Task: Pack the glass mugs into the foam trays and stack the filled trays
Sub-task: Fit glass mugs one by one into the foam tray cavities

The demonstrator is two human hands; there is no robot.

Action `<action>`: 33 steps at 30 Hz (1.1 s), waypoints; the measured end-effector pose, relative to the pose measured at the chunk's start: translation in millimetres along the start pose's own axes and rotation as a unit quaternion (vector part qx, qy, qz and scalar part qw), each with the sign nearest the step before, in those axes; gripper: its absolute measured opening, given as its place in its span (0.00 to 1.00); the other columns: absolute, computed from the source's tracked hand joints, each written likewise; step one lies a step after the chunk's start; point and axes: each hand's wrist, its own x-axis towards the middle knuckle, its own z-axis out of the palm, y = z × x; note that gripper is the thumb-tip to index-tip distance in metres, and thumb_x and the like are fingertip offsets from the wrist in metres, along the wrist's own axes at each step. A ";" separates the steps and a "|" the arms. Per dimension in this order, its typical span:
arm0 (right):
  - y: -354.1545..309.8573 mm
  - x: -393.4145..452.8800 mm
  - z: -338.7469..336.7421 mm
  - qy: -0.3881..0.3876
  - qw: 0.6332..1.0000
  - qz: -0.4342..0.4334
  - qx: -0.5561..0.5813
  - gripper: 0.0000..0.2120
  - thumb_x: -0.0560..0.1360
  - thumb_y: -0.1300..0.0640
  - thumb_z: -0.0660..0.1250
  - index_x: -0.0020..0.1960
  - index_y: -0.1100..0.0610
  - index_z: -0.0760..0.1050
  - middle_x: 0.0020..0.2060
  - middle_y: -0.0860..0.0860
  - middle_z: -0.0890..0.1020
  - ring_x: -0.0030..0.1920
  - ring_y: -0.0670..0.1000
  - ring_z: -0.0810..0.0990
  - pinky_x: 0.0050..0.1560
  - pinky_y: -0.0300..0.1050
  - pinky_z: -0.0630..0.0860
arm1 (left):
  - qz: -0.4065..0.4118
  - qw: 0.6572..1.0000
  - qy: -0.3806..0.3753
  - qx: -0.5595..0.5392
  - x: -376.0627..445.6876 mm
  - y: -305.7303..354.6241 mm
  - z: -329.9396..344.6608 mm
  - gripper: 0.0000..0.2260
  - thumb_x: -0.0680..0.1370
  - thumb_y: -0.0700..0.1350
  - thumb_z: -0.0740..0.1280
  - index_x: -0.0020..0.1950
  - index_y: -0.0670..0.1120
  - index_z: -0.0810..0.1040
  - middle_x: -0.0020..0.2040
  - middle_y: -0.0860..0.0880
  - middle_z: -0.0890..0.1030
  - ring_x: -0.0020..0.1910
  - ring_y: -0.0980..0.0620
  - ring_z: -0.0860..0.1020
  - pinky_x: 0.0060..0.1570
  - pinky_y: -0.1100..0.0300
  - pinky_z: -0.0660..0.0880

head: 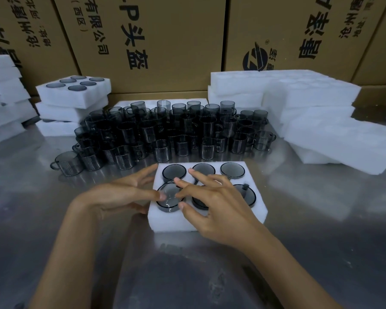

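Observation:
A white foam tray (176, 220) lies in front of me on the metal table, with smoky grey glass mugs bottom-up in its sockets. The front-left mug (168, 198) sticks up a little from its socket. My left hand (118, 195) lies along the tray's left side, its fingers spread and its thumb tip at that mug's rim. My right hand (212, 204) rests over the tray's middle with straight, spread fingers, thumb and fingertips touching the same mug and hiding the front-middle one. Behind the tray stands a crowd of loose grey mugs (165, 130).
A stack of filled foam trays (74, 97) stands at the back left. Piles of empty foam trays (310, 121) fill the right, with more foam (2, 97) at the far left edge. Printed cardboard boxes (156, 39) wall off the back. Bare steel table (299, 253) lies near me.

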 end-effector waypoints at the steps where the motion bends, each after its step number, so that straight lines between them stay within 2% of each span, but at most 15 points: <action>1: -0.2 0.0 -0.2 -0.002 1.000 0.002 -0.001 0.13 0.80 0.46 0.62 0.60 0.46 0.80 0.70 0.37 0.73 0.77 0.38 0.57 0.76 0.45 0.54 | -0.003 1.000 -0.004 -0.002 -0.6 0.1 -0.1 0.36 0.64 0.50 0.79 0.65 0.69 0.65 0.61 0.73 0.73 0.53 0.71 0.78 0.44 0.65 0.79; 3: 0.1 -0.4 -2.2 -0.008 1.000 -0.002 -0.001 0.13 0.80 0.45 0.62 0.60 0.45 0.80 0.70 0.37 0.73 0.77 0.38 0.55 0.76 0.45 0.52 | -0.007 1.000 -0.007 -0.004 -1.5 -0.4 -0.8 0.34 0.63 0.51 0.78 0.63 0.69 0.66 0.58 0.74 0.75 0.52 0.71 0.78 0.44 0.66 0.79; 5: 1.5 -0.8 -5.1 0.001 1.000 -0.029 -0.005 0.13 0.79 0.46 0.63 0.61 0.43 0.81 0.69 0.38 0.74 0.78 0.40 0.54 0.77 0.44 0.50 | -0.006 1.000 0.011 -0.006 -0.9 -2.4 -2.5 0.40 0.63 0.51 0.77 0.71 0.65 0.63 0.60 0.72 0.74 0.52 0.72 0.78 0.45 0.66 0.79; 7: 2.8 -1.5 -7.4 0.014 0.998 -0.061 0.001 0.13 0.78 0.48 0.64 0.60 0.43 0.82 0.67 0.39 0.77 0.79 0.42 0.54 0.77 0.45 0.50 | -0.010 1.000 0.022 -0.009 0.6 -3.0 -3.5 0.47 0.64 0.50 0.77 0.78 0.60 0.55 0.60 0.70 0.72 0.51 0.72 0.79 0.44 0.66 0.79; 10: 4.8 -2.4 -10.0 0.000 0.998 -0.050 0.041 0.12 0.77 0.49 0.66 0.59 0.42 0.83 0.64 0.39 0.79 0.78 0.40 0.54 0.78 0.49 0.49 | -0.014 0.999 0.031 -0.003 2.2 -2.6 -3.3 0.49 0.63 0.54 0.76 0.79 0.58 0.54 0.58 0.70 0.74 0.50 0.73 0.78 0.42 0.69 0.78; 13: 8.9 -2.5 -11.2 -0.018 0.996 -0.032 0.083 0.12 0.77 0.49 0.66 0.58 0.41 0.82 0.65 0.38 0.77 0.78 0.38 0.52 0.78 0.47 0.47 | -0.006 0.998 0.060 0.011 3.5 -2.1 -4.1 0.46 0.64 0.59 0.75 0.78 0.59 0.57 0.50 0.73 0.78 0.47 0.73 0.78 0.38 0.70 0.77; 16: 9.2 -1.1 -9.3 -0.022 0.996 -0.005 0.092 0.12 0.76 0.50 0.67 0.57 0.39 0.83 0.65 0.37 0.77 0.78 0.37 0.53 0.78 0.44 0.46 | 0.000 0.997 0.073 0.017 5.3 -2.9 -4.9 0.41 0.62 0.60 0.78 0.73 0.61 0.66 0.58 0.66 0.79 0.58 0.62 0.79 0.54 0.56 0.80; 18: 7.9 -0.4 -6.7 -0.032 0.997 0.020 0.071 0.13 0.75 0.49 0.66 0.56 0.37 0.82 0.64 0.35 0.77 0.77 0.36 0.54 0.77 0.41 0.45 | -0.001 0.997 0.076 0.027 8.8 -2.2 -2.0 0.35 0.64 0.57 0.78 0.69 0.61 0.70 0.62 0.61 0.79 0.60 0.57 0.79 0.61 0.48 0.77; 22: 8.2 2.8 -4.5 -0.069 0.992 0.073 0.081 0.15 0.72 0.45 0.62 0.53 0.32 0.81 0.63 0.30 0.76 0.74 0.31 0.56 0.74 0.33 0.42 | 0.002 0.994 0.099 0.041 17.1 0.0 5.6 0.28 0.74 0.45 0.74 0.71 0.55 0.68 0.64 0.58 0.75 0.55 0.57 0.80 0.57 0.50 0.78; 25: 9.0 2.6 -4.3 -0.064 0.990 0.084 0.095 0.14 0.72 0.45 0.62 0.53 0.32 0.81 0.61 0.29 0.76 0.74 0.31 0.57 0.74 0.34 0.47 | 0.008 0.994 0.103 0.044 17.5 -2.4 5.0 0.29 0.74 0.45 0.74 0.72 0.55 0.67 0.65 0.57 0.74 0.55 0.57 0.80 0.49 0.56 0.81; 27: 9.6 0.5 -4.7 -0.068 0.989 0.079 0.109 0.13 0.73 0.46 0.64 0.54 0.32 0.81 0.61 0.28 0.76 0.74 0.30 0.56 0.74 0.36 0.49 | 0.018 0.993 0.101 0.049 15.7 -4.3 4.1 0.30 0.72 0.48 0.74 0.71 0.56 0.68 0.65 0.57 0.74 0.53 0.59 0.81 0.42 0.63 0.79; 29: 11.2 -0.4 -8.1 -0.076 0.984 0.072 0.142 0.12 0.76 0.47 0.66 0.56 0.35 0.81 0.62 0.31 0.77 0.73 0.30 0.57 0.75 0.37 0.53 | 0.022 0.992 0.108 0.061 15.6 -5.7 4.3 0.29 0.71 0.51 0.75 0.70 0.57 0.69 0.64 0.57 0.75 0.51 0.61 0.82 0.41 0.67 0.78; 31: 16.2 1.4 -15.7 -0.024 0.982 0.074 0.173 0.11 0.77 0.51 0.68 0.58 0.41 0.82 0.62 0.40 0.81 0.71 0.30 0.62 0.74 0.36 0.60 | 0.012 0.992 0.107 0.061 17.0 -6.6 2.7 0.28 0.71 0.53 0.75 0.69 0.57 0.70 0.61 0.56 0.79 0.50 0.59 0.83 0.41 0.67 0.79; 33: 28.2 3.2 -27.8 0.090 0.978 0.132 0.130 0.13 0.77 0.50 0.68 0.61 0.44 0.81 0.61 0.44 0.82 0.67 0.33 0.70 0.68 0.34 0.67 | -0.012 0.993 0.079 0.086 16.5 -7.1 0.6 0.28 0.69 0.60 0.75 0.65 0.56 0.73 0.54 0.54 0.84 0.48 0.56 0.84 0.44 0.63 0.81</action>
